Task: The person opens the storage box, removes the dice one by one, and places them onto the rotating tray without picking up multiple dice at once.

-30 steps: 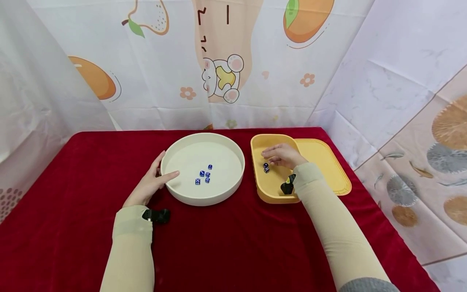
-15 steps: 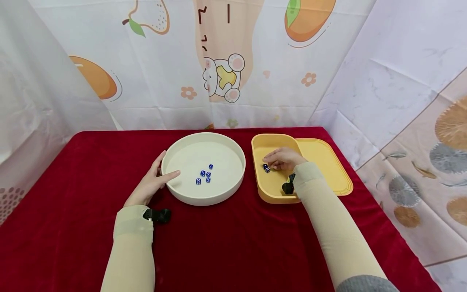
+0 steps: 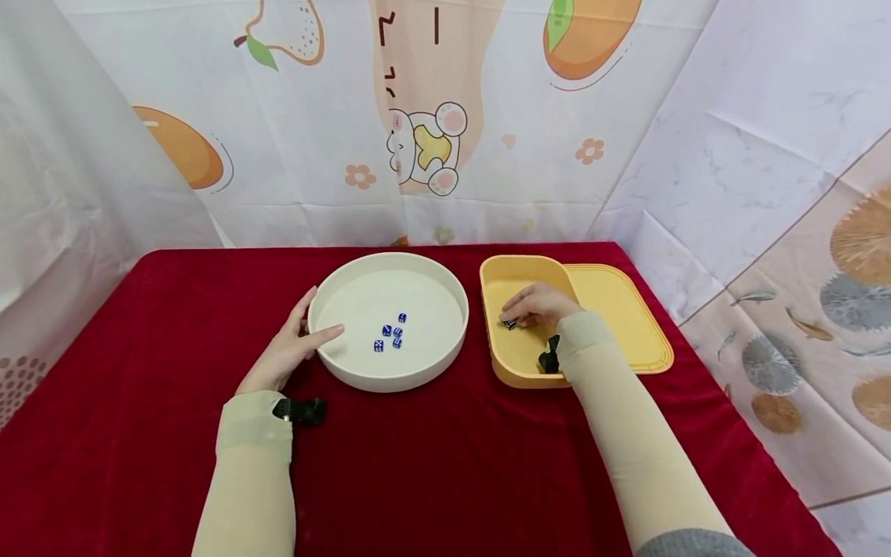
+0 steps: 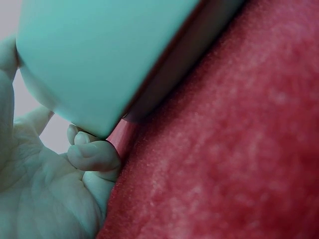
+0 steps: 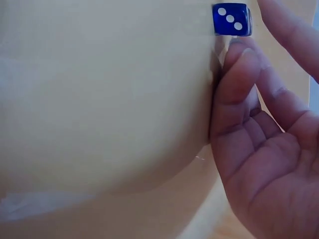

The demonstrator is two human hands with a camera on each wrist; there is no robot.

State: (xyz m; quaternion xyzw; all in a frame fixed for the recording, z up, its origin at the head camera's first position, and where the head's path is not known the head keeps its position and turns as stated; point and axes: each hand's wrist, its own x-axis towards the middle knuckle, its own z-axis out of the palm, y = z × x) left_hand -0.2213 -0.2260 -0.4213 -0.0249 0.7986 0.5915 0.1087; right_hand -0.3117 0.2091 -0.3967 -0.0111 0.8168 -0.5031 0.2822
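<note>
My left hand [image 3: 285, 350] holds the side of a round cream tray [image 3: 348, 377], thumb over the rim and fingers round the outer wall. Curled fingers [image 4: 92, 157] show under the wall in the left wrist view. Several blue dice with white pips, one die [image 3: 387, 330] among them, lie in the middle of this tray. My right hand [image 3: 539, 305] is down inside a yellow box [image 3: 511, 379], fingertips right at the blue dice [image 3: 510, 325] there and partly covering them. In the right wrist view one die [image 5: 231, 19] sits beside the bent fingers, three pips showing.
A yellow lid [image 3: 619, 317] lies flat against the box's right side. Red cloth [image 3: 431, 464] covers the table. Printed curtains [image 3: 292, 155] hang behind and at the sides. A black wrist camera [image 3: 550, 357] hangs from the right cuff inside the box.
My right hand has lowered slightly, and its fingertips have come over the dice in the box, covering more of them. The left hand and tray stay in place.
</note>
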